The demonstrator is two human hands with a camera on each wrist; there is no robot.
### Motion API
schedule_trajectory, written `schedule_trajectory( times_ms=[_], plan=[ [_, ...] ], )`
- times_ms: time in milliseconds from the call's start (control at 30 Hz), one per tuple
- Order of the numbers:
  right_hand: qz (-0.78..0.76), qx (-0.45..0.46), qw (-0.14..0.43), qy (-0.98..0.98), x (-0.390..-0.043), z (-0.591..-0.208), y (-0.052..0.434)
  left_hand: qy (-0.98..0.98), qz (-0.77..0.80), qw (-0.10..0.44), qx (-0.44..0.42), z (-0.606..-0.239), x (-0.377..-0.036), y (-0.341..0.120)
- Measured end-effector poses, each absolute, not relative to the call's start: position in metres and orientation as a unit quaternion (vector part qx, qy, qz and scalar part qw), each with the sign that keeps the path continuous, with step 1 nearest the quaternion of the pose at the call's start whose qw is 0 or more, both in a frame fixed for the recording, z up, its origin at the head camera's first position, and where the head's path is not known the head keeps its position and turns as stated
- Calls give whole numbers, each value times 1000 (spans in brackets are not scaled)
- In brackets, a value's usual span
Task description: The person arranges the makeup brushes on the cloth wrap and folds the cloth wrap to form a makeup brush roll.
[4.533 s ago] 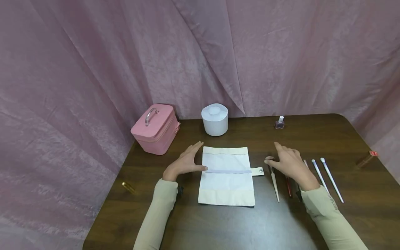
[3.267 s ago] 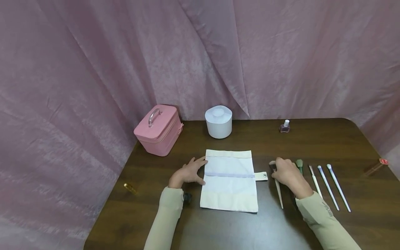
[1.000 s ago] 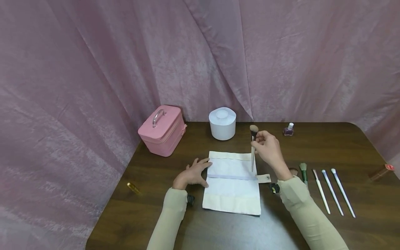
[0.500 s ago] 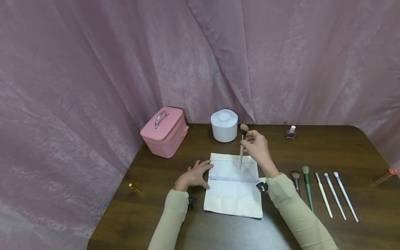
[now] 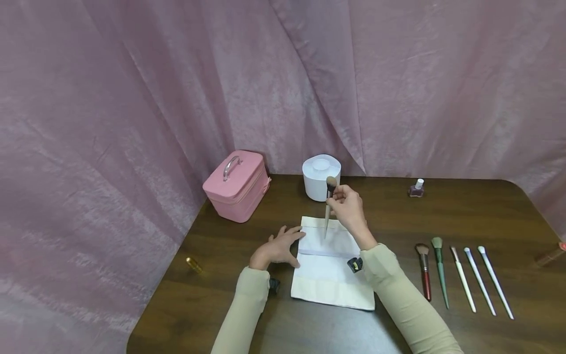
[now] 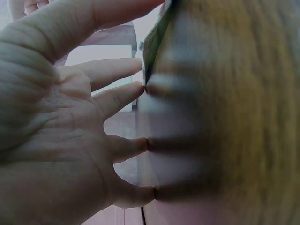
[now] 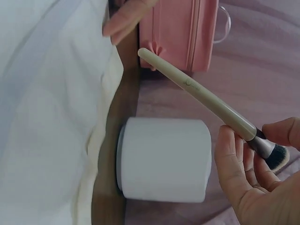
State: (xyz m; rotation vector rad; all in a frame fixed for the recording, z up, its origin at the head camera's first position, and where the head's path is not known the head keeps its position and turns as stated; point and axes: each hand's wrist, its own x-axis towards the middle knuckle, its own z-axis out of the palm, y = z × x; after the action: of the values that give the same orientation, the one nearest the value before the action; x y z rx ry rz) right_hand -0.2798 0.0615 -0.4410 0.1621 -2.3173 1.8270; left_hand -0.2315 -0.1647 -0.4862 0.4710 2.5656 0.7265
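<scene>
A makeup brush (image 7: pixel 201 96) with a cream handle and dark, tan-tipped bristles is pinched near its ferrule by my right hand (image 5: pixel 348 209). In the head view it stands nearly upright, bristles up, its handle end over the upper part of a white cloth brush roll (image 5: pixel 327 275). The roll lies unfolded, with a pale band across its middle; my right forearm hides its snap tab. My left hand (image 5: pixel 276 250) has its fingers spread at the roll's left edge. The left wrist view shows its fingertips (image 6: pixel 133 89) down on the tabletop by that edge.
Right of the roll lie a red-handled brush (image 5: pixel 424 275), a green brush (image 5: pixel 440 270) and several slim pale brushes (image 5: pixel 462 280). Behind stand a pink case (image 5: pixel 234 187), a white round container (image 5: pixel 316 187) and a nail polish bottle (image 5: pixel 416 189). A gold tube (image 5: pixel 193 264) lies left, a brown tube (image 5: pixel 550 254) right.
My right hand reached to the cream-handled brush, picked it up from the table and carried it left over the roll. My left hand came down at the roll's left edge and stays there.
</scene>
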Motion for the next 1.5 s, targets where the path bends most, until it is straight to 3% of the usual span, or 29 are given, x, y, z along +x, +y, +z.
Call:
schedule_trajectory(
  times_ms=[767, 1500],
  plan=[
    [602, 35, 75, -794, -275, -459, 23, 934, 229, 216, 169, -483, -233, -157],
    [588, 11, -15, -809, -277, -476, 11, 939, 216, 214, 162, -484, -236, -157]
  ],
)
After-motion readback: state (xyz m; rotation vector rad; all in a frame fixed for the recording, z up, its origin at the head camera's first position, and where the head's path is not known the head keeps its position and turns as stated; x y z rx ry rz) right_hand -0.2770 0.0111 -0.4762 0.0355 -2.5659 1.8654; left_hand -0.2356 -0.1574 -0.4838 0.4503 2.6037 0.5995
